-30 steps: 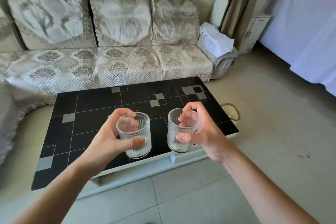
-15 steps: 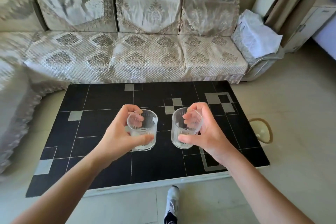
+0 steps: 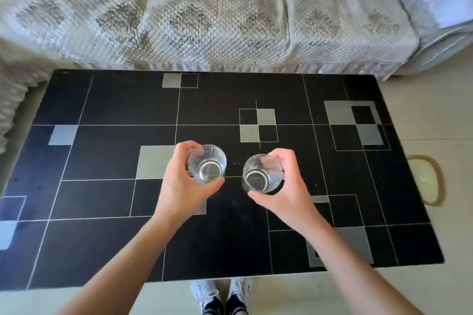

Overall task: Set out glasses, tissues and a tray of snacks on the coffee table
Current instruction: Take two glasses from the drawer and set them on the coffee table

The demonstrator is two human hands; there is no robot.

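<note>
Two clear ribbed glasses are held upright over the middle of the black coffee table (image 3: 107, 100), side by side and a little apart. My left hand (image 3: 179, 184) wraps around the left glass (image 3: 207, 165). My right hand (image 3: 284, 186) grips the right glass (image 3: 261, 174) from its right side. I look almost straight down into both glasses; I cannot tell whether their bases touch the tabletop. No tissues or snack tray are in view.
A quilted grey sofa (image 3: 204, 13) runs along the table's far edge, with more upholstery at the left. A small round-edged object (image 3: 426, 179) lies on the pale tiled floor right of the table. My shoes (image 3: 220, 296) stand at the near edge.
I have stepped up to the table and tilted my view down. Both glasses have moved from the near edge to over the table's middle, still held.
</note>
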